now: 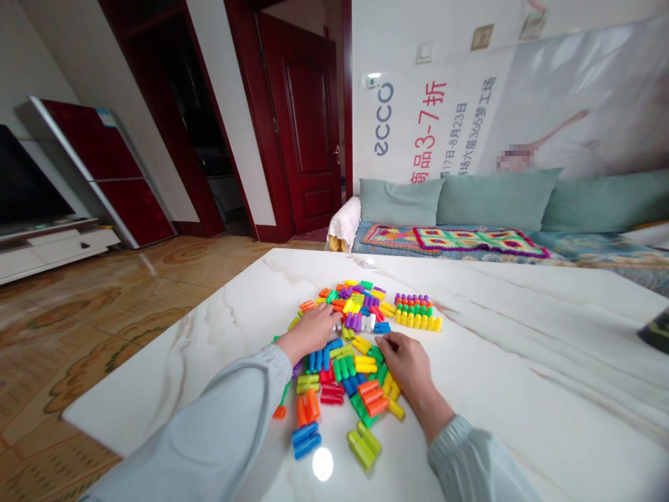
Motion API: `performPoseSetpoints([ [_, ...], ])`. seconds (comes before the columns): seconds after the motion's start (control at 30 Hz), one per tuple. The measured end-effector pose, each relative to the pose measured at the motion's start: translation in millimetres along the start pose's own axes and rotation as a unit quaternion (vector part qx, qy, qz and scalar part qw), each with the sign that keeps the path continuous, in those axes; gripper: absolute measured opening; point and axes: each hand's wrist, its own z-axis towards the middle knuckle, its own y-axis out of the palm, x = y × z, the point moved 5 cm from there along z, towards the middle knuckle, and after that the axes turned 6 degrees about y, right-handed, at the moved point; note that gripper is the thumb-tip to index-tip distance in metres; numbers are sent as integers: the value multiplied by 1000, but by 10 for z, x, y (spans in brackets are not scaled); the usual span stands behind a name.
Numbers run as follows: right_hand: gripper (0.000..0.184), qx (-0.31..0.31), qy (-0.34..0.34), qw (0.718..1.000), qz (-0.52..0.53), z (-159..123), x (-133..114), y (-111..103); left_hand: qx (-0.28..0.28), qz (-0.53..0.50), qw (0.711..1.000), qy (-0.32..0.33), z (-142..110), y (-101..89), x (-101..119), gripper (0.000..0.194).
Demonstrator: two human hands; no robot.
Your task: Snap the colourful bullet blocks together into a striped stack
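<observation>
A loose pile of small colourful plastic building pieces [345, 355] lies on the white marble table [523, 390]. My left hand [312, 330] rests on the pile's left side, fingers curled over pieces near a white one. My right hand [405, 362] sits on the pile's right side with its fingers bent down onto the pieces. To the right of the pile stands an assembled block of rows [417, 311], yellow in front, then green, red and purple. What either hand grips, if anything, is hidden under the fingers.
A blue pair [306, 440] and a green pair [364, 446] lie nearest me. A dark object [656, 329] sits at the table's right edge. Beyond the table are a sofa [470, 216] with cushions, a red door and a tiled floor on the left.
</observation>
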Motion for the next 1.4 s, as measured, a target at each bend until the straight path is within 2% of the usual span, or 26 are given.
performPoseSetpoints([
  [0.13,30,0,3,1000,-4,3,8,6,15,13,1000,10,-20,-11,6,27],
  [0.27,29,-4,8,1000,-5,10,9,7,51,-10,998,-40,-42,-22,-17,20],
  [0.4,28,-7,7,1000,-4,12,4,5,118,-71,986,-90,-91,-46,1,31],
  [0.53,29,-3,8,1000,-4,7,12,1,155,-106,975,-122,-49,-126,-61,39],
  [0.63,28,-4,14,1000,-3,8,19,6,186,-114,966,-139,118,-235,-211,24],
  [0.7,28,-5,16,1000,-6,13,24,16,182,-128,964,-144,300,-268,-327,20],
  [0.77,27,-6,17,1000,-7,19,31,29,156,-144,966,-147,511,-245,-430,30],
  [0.9,27,-6,17,1000,-2,22,46,42,91,-169,969,-156,878,-91,-559,38],
  [1.0,28,-4,17,1000,0,13,37,27,57,-185,967,-165,1026,21,-583,37],
  [1.17,26,-8,29,1000,-5,1,8,-3,55,-214,959,-177,1070,66,-568,26],
  [1.3,27,-10,27,1000,-1,6,6,6,90,-255,947,-174,1008,-14,-586,22],
  [1.4,27,-9,26,1000,-4,14,16,16,110,-306,930,-171,894,-83,-624,28],
])
